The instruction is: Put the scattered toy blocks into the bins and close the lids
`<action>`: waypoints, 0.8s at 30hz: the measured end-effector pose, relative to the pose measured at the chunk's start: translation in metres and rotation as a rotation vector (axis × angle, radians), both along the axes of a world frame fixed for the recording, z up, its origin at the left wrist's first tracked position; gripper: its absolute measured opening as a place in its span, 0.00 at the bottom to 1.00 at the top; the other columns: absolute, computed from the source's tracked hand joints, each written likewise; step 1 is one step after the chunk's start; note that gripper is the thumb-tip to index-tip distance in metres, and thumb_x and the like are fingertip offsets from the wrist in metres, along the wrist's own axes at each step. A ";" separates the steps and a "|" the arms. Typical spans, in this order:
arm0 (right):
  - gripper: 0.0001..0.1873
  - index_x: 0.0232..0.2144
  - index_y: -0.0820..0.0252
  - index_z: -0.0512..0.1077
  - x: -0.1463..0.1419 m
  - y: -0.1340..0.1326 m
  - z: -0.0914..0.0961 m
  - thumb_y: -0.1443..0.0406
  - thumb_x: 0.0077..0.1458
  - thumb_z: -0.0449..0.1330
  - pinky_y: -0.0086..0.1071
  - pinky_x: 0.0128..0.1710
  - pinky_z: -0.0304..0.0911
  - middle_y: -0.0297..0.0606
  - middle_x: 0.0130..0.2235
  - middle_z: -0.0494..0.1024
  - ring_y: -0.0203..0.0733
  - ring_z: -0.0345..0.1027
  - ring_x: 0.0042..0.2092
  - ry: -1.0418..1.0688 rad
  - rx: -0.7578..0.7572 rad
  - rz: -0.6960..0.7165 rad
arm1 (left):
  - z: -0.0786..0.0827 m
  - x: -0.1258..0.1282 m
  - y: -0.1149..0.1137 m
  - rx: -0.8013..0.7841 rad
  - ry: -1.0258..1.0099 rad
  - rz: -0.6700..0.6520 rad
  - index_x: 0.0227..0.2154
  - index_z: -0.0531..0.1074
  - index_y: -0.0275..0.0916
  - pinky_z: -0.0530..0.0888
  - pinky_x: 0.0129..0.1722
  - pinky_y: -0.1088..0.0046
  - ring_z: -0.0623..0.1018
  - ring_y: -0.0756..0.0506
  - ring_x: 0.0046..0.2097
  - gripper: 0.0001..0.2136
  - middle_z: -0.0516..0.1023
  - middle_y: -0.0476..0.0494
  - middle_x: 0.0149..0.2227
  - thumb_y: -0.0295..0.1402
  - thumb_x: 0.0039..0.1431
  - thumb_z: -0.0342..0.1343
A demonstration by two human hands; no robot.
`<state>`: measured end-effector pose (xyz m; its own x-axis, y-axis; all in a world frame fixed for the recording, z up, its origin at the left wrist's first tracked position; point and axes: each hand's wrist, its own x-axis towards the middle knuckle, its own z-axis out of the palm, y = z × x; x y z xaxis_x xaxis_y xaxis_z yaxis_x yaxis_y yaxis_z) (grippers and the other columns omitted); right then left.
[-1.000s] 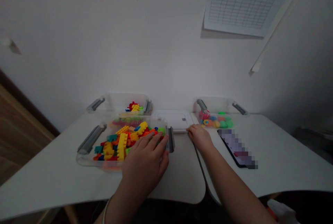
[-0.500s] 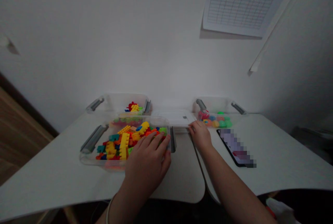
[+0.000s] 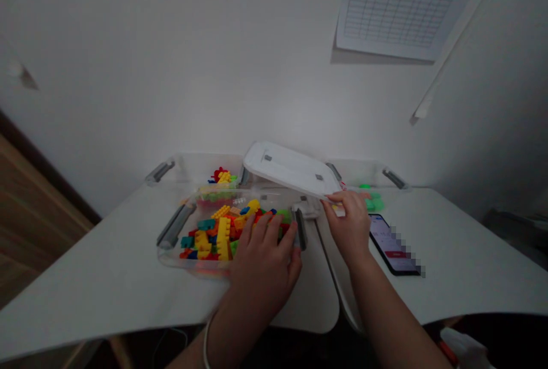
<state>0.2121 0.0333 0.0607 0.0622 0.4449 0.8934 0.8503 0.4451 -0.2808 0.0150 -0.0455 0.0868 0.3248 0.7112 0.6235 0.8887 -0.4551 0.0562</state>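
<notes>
My left hand (image 3: 264, 255) lies over the near right side of a see-through plastic storage box (image 3: 201, 266), fingers hooked over its rim and thumb outside. Their tips, over the contents, are partly hidden. Inside are colourful toy building blocks (image 3: 223, 237), yellow, red, teal and green. My right hand (image 3: 350, 223) pinches a white box lid (image 3: 295, 170) at its near right end, thumb below and fingers on the edge. The lid is tilted, its left end raised, over the space between the boxes at the back.
Another plastic box (image 3: 188, 166) with some blocks stands at the back left. A third box (image 3: 362, 168), holding coloured round pieces, is partly behind my right hand. A phone (image 3: 394, 246) lies on the right tabletop. Between the two white tabletops runs a gap (image 3: 329, 260). The wall is behind.
My right hand has raised the white lid from its flat place and moved slightly right. The block box has slid right together with my left hand.
</notes>
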 end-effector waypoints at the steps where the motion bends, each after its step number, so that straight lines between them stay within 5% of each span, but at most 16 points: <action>1: 0.04 0.31 0.56 0.71 -0.002 -0.002 0.003 0.63 0.59 0.60 0.39 0.44 0.63 0.37 0.33 0.76 0.44 0.68 0.39 -0.011 0.020 0.007 | -0.001 0.005 -0.001 0.009 -0.011 0.012 0.49 0.77 0.43 0.69 0.57 0.46 0.74 0.33 0.54 0.16 0.78 0.38 0.50 0.36 0.59 0.54; 4: 0.03 0.32 0.57 0.71 -0.007 -0.009 0.010 0.64 0.59 0.60 0.38 0.43 0.64 0.37 0.33 0.76 0.43 0.69 0.39 -0.046 0.057 0.038 | -0.002 0.015 -0.004 0.051 -0.036 -0.014 0.49 0.77 0.42 0.68 0.58 0.45 0.72 0.32 0.56 0.16 0.76 0.37 0.52 0.37 0.59 0.55; 9: 0.02 0.33 0.56 0.73 -0.012 -0.022 0.012 0.65 0.59 0.60 0.38 0.43 0.65 0.37 0.33 0.77 0.43 0.70 0.39 -0.114 0.048 0.072 | 0.004 0.002 -0.015 0.080 -0.112 -0.244 0.47 0.76 0.45 0.67 0.60 0.50 0.66 0.36 0.61 0.13 0.71 0.40 0.56 0.34 0.60 0.54; 17: 0.05 0.35 0.53 0.73 -0.017 -0.048 0.016 0.69 0.57 0.60 0.40 0.44 0.68 0.35 0.32 0.77 0.41 0.72 0.39 -0.127 0.115 0.166 | 0.008 -0.073 0.005 0.155 -0.221 0.089 0.61 0.60 0.43 0.62 0.61 0.43 0.63 0.31 0.64 0.23 0.60 0.33 0.64 0.33 0.62 0.50; 24: 0.11 0.38 0.51 0.70 -0.022 -0.062 0.021 0.71 0.55 0.63 0.42 0.47 0.69 0.33 0.33 0.76 0.41 0.72 0.40 -0.176 0.239 0.222 | 0.005 -0.111 0.015 0.022 -0.303 0.009 0.53 0.69 0.44 0.72 0.57 0.53 0.71 0.38 0.59 0.18 0.68 0.39 0.60 0.29 0.60 0.48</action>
